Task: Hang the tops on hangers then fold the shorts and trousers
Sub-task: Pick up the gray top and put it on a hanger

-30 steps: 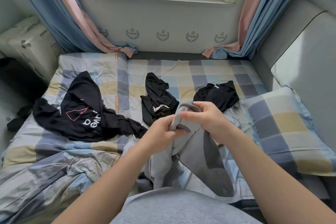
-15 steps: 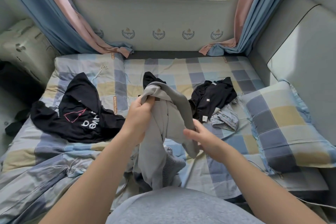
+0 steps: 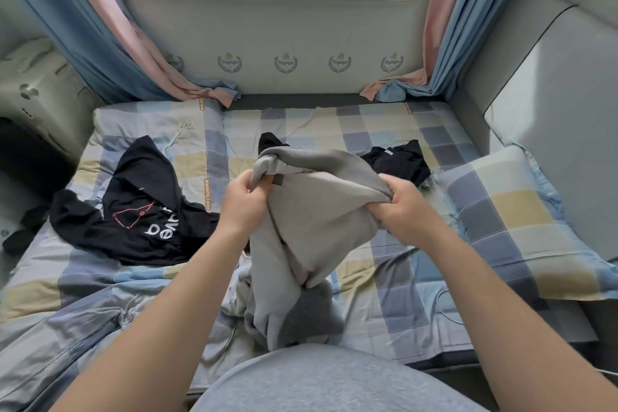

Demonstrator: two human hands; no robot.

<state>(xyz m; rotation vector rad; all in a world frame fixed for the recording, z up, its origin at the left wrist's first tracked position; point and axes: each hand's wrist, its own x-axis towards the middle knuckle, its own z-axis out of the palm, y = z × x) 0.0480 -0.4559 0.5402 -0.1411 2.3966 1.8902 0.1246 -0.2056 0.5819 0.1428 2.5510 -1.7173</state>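
black hoodie (image 3: 133, 211) has white upside-down letters, partly hidden, roughly "ove" over "q". wall crests (image 3: 285, 63) read about "voyager", blurry. orange bedsheet tag (image 3: 207, 194) carries print too small to read.

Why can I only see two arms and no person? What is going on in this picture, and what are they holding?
The camera is worn on the person's head and looks forward and down, so you see what they see: their own arms reaching out, never their face. They are at a bed with a checked sheet, under a window.

Both hands grip one grey garment. The left hand pinches its bunched top edge, the right hand holds the other side, and the rest hangs down onto the bed.

Lying on the bed are a black top with white letters on the left, a small black garment on the right and a checked pillow further right. Another dark piece peeks out behind the grey one. I see no hangers.
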